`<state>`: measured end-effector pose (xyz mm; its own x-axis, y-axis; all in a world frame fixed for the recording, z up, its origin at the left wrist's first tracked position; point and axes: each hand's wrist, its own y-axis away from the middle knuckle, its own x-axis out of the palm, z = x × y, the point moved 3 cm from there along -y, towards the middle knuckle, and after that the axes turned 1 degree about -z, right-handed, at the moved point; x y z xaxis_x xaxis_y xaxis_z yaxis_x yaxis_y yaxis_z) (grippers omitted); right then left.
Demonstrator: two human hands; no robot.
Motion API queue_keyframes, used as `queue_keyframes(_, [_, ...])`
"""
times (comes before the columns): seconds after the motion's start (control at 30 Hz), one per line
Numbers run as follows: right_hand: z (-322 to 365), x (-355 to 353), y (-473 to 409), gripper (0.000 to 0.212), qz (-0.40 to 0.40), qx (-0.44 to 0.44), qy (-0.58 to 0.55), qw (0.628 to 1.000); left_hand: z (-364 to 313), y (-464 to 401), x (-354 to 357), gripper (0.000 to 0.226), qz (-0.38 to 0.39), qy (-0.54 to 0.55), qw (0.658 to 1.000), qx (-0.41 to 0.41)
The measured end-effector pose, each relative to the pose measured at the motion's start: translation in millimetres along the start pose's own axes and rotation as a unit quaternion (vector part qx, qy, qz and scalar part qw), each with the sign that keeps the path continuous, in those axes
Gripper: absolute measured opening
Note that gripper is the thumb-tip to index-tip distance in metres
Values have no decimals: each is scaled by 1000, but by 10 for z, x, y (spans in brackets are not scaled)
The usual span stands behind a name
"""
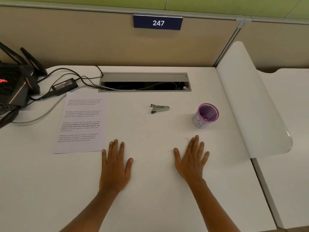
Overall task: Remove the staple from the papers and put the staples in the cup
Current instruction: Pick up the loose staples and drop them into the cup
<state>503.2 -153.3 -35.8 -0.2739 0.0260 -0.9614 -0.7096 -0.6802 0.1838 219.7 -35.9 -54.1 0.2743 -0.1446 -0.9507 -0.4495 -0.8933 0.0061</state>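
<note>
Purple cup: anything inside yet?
The purple cup stands upright with its mouth open. Inside, only purple mesh wall and some of the bottom show; no staples can be made out. The near rim hides the rest of the bottom.

Even soft light, wide-angle edge distortion
</note>
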Motion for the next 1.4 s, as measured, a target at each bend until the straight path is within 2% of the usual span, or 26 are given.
queue_keyframes(0.27, [67, 21, -182, 86, -2, -22, 9, 1000, -3, 1, -1, 74, -1, 2, 1000, -1])
queue_keyframes(0.37, [8, -108, -263, 70, -37, -27, -56, 997, 0, 0, 1, 74, 0, 0, 1000, 0])
queue_keyframes(0.5, [-81, -243, -418, 56, -41, -116, -149, 981, 3, -1, 1, 74, 2, -9, 1000, 0])
queue_keyframes(0.63, [-110, -295, -599, 49, -21, -227, -72, 971, 8, -3, 5, 74, 2, -11, 1000, 1])
queue_keyframes(0.8, [-137, -355, -724, 43, -10, -299, -9, 954, 8, 0, 7, 74, 2, -10, 1000, 2])
queue_keyframes(1.0, [-110, -413, -755, 33, -23, -331, 7, 943, 7, -1, 9, 74, 3, -13, 1000, 1])
queue_keyframes(1.4, [-50, -383, -805, 25, 1, -294, 2, 956, 1, -2, 1, 74, 5, -10, 1000, -1])
